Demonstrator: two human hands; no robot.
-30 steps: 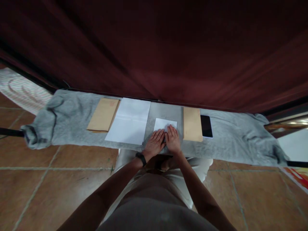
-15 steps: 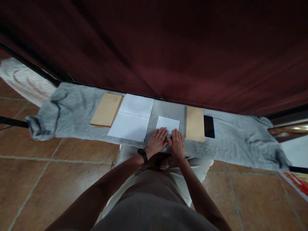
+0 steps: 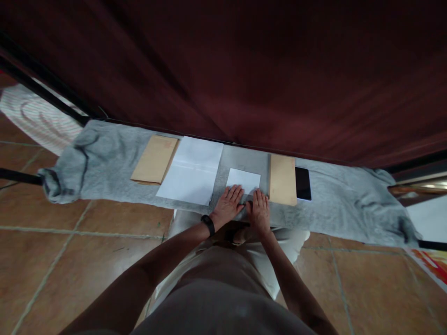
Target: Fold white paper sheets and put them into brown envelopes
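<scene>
A small white piece of paper, apparently folded (image 3: 243, 178), lies on the grey cloth (image 3: 108, 172) in front of me. On its near left edge rest the fingers of my left hand (image 3: 228, 204), which is open and flat and wears a black band at the wrist. My right hand (image 3: 259, 210) lies flat and open too, its fingertips at the paper's near right corner. Left of my hands is a stack of larger white sheets (image 3: 193, 170) with a crease across the middle. A brown envelope (image 3: 283, 181) lies just right of my right hand.
More brown envelopes (image 3: 155, 159) lie left of the white sheets. A dark-screened phone (image 3: 303, 184) is beside the right envelope. Behind the narrow cloth-covered surface hangs a dark red curtain (image 3: 223, 70). Tiled floor (image 3: 115, 251) shows below its near edge.
My right hand has shifted very slightly right and towards me. My left hand and the papers stay in place.
</scene>
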